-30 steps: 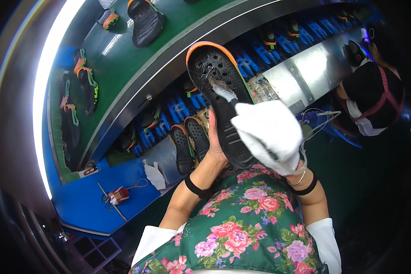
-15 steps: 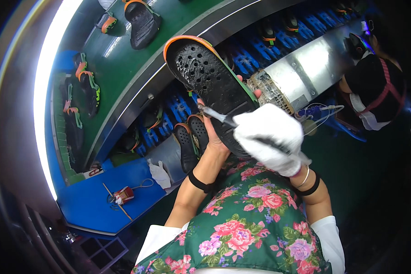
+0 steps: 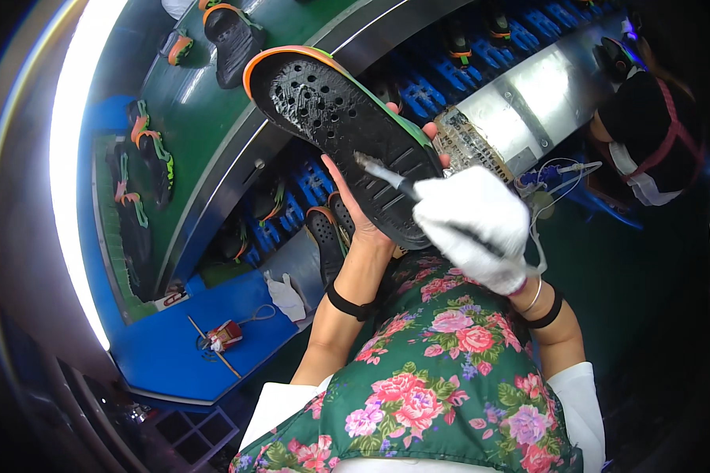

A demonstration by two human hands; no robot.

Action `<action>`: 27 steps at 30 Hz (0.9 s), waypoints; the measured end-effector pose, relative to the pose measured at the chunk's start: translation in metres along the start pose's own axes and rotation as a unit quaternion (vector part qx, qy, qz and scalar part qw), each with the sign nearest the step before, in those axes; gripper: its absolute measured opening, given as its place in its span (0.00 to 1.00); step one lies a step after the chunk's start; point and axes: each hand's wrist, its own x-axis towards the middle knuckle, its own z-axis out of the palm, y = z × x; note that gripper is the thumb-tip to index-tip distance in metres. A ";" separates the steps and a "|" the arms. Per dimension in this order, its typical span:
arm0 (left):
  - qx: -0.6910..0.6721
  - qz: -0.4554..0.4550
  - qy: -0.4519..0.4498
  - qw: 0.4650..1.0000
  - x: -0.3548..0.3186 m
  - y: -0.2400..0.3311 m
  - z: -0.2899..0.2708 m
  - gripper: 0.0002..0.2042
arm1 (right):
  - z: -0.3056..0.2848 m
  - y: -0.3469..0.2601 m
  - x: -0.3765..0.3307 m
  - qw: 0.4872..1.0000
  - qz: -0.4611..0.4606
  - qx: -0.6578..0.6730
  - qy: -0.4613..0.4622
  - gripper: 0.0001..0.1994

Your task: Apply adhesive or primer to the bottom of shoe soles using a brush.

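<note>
My bare left hand point(image 3: 360, 211) supports a black shoe sole point(image 3: 355, 142) from beneath, its fingers curling past the far edge. The sole is tilted, with small holes at its wide end, a wet-looking sheen there, and an orange and green rim. In a white glove, my right hand point(image 3: 473, 225) is closed around a small glue brush point(image 3: 386, 177) with a dark handle and pale stem. The brush tip lies over the sole's middle; whether it touches cannot be told. A thin tube trails behind the glove.
A green conveyor point(image 3: 213, 118) carries shoe parts at upper left. Blue racks with more shoes line its underside. A blue table point(image 3: 166, 347) holds a wire-handled red tool and a white glove point(image 3: 284, 296). A co-worker point(image 3: 647, 134) is at far right, beyond a metal counter point(image 3: 521, 118).
The sole has shifted slightly left and up in the picture with my left hand. The brush has moved from the sole's near edge onto its middle.
</note>
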 end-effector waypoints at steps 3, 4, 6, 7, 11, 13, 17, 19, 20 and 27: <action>-0.008 -0.016 -0.013 1.000 0.001 0.005 -0.005 0.50 | 0.000 -0.003 -0.007 0.997 -0.041 0.008 -0.069 0.12; -0.007 -0.018 -0.012 1.000 0.002 0.006 -0.006 0.50 | 0.001 -0.004 -0.008 0.996 -0.031 0.045 -0.071 0.11; -0.010 -0.022 -0.029 0.999 0.002 0.007 -0.007 0.49 | -0.002 -0.002 -0.010 0.984 0.081 0.150 -0.054 0.10; -0.028 -0.015 -0.037 0.999 0.003 0.004 -0.002 0.48 | -0.004 0.002 -0.013 0.985 0.091 0.147 -0.027 0.10; -0.026 -0.003 -0.021 0.999 0.001 0.006 -0.005 0.48 | -0.007 0.002 -0.011 0.997 -0.003 0.045 -0.057 0.11; -0.035 -0.021 -0.049 0.998 0.003 0.010 -0.006 0.48 | -0.003 -0.004 -0.016 0.995 -0.031 0.050 -0.086 0.10; -0.035 -0.030 -0.073 0.996 0.003 0.013 -0.010 0.47 | -0.004 0.011 -0.023 0.970 0.094 0.216 -0.060 0.08; -0.023 0.014 0.008 1.000 0.002 0.010 0.001 0.49 | -0.010 0.009 -0.015 0.990 0.047 0.123 -0.044 0.09; -0.024 0.015 0.010 1.000 0.001 0.011 -0.002 0.49 | -0.012 0.009 -0.014 0.995 0.016 0.072 -0.060 0.10; 0.001 -0.031 -0.072 0.997 0.002 0.016 -0.010 0.51 | -0.010 0.009 -0.023 0.980 0.069 0.174 -0.074 0.08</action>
